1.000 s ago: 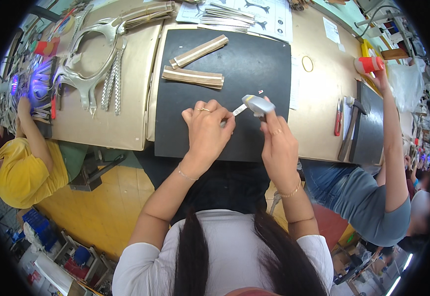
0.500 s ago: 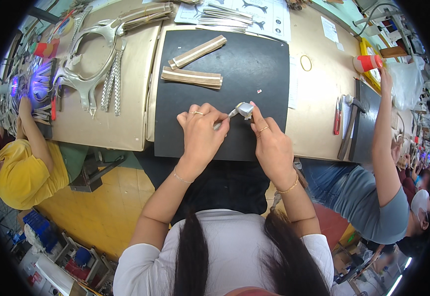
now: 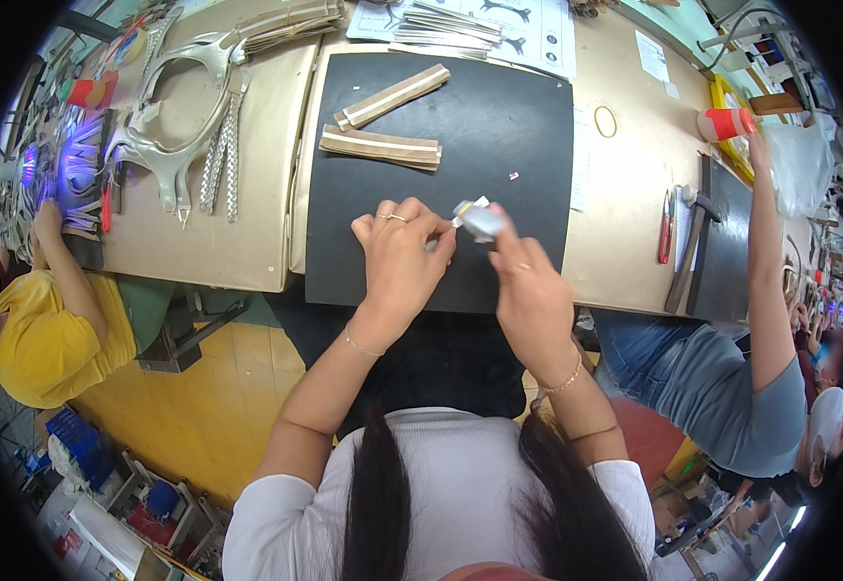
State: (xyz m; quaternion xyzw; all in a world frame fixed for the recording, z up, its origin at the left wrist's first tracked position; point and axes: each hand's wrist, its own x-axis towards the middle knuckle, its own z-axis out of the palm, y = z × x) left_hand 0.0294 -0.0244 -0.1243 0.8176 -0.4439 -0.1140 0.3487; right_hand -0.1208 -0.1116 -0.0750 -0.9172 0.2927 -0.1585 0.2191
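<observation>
Just below the middle of the black mat (image 3: 528, 116), which I take as my clock's centre with twelve pointing away from the wearer, I have the left hand (image 3: 402, 252) at seven o'clock, thumb and forefinger pinching one end of a small pale strip (image 3: 456, 222). The right hand (image 3: 535, 295), at about five, is curled around a silver-grey tool (image 3: 481, 223), its head over or right against the strip's free part; both are blurred, so I can't tell whether they touch. I read it as a hammer, gripped close behind the head.

To do this well, I'd want the pinch kept back from the head, the strip flat on the mat, and short, light, square taps, checking the left fingertips before each one.

Farther out, two tan strip bundles lie on the mat, the lower bundle (image 3: 380, 147) at ten and the upper bundle (image 3: 392, 97) at eleven; a tiny scrap (image 3: 513, 175) sits at three. On the tan desk (image 3: 620, 213) I see a rubber band (image 3: 605, 121) at two, a hammer (image 3: 691, 242) between three and four, and a silvery frame (image 3: 131, 155) near nine.
</observation>
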